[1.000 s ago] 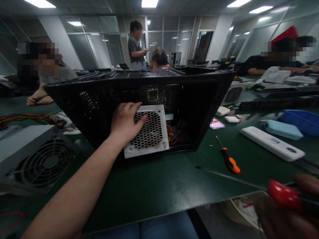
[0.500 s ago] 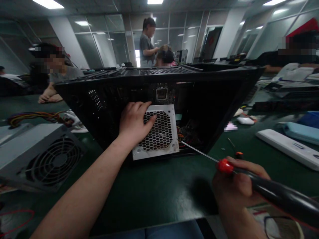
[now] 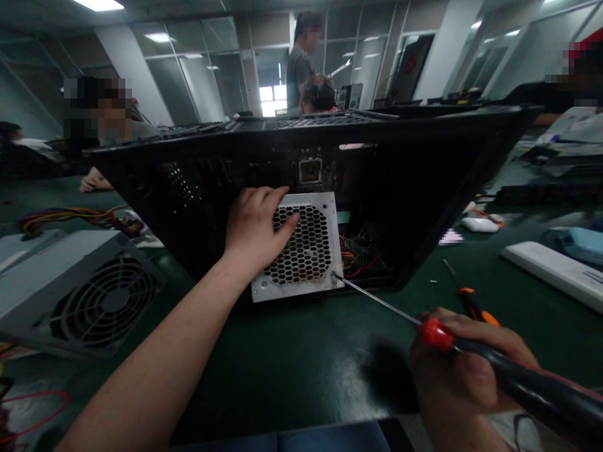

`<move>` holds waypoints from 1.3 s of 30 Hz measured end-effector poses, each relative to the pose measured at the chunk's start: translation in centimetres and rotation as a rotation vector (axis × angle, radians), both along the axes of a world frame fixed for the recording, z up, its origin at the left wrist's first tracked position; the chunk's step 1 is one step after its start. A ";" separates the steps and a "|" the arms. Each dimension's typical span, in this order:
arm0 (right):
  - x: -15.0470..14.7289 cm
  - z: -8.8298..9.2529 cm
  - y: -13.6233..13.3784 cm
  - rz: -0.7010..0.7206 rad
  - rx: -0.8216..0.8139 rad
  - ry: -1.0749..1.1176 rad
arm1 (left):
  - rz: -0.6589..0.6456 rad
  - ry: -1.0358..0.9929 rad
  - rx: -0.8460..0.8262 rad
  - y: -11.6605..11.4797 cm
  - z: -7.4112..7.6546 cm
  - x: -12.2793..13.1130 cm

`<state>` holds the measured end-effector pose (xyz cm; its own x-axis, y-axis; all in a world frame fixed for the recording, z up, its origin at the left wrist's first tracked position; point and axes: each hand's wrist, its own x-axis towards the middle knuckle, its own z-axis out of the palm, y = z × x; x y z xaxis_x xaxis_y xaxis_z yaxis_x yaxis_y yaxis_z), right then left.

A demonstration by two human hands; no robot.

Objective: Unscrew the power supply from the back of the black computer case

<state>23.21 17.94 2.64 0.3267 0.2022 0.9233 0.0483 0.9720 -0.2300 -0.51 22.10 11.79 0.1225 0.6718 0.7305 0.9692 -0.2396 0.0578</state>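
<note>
A power supply with a honeycomb grille rests at the open side of a black computer case. My left hand holds it, fingers over its top left and thumb across the grille. My right hand is closed round a screwdriver with a red collar and a thick black handle. Its long shaft points left, and the tip meets a screw at the grille plate's lower right corner. Behind, inside the case, a motherboard socket and coloured wires show.
Left on the green table lies another power supply with a fan grille and a cable bundle. An orange and black screwdriver and a white bar-shaped object lie right. Several people are beyond the case.
The screwdriver's tip has come from just right of the power supply onto the screw at its lower right corner. My left hand stays on the power supply. The view has shifted slightly.
</note>
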 end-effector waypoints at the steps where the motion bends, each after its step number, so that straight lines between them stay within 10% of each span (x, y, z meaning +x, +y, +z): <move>1: 0.0 0.1 0.0 -0.007 -0.001 -0.001 | 0.001 0.000 -0.002 0.0 0.0 0.0; 14: 0.3 -0.1 -0.5 -0.021 -0.128 -0.104 | 0.011 -0.001 -0.013 0.0 0.1 0.1; 21: 2.0 4.1 -2.5 -0.078 -0.339 -0.582 | 0.012 -0.008 -0.014 -0.1 0.1 0.1; 39: 1.3 6.1 -3.7 0.446 -0.461 -0.455 | 0.007 -0.001 -0.030 0.0 0.1 0.0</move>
<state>24.56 14.29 8.79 -0.2653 0.6209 0.7376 -0.1376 0.7328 -0.6664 -0.53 22.09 11.87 0.1172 0.6942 0.7102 0.9708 -0.2310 0.0655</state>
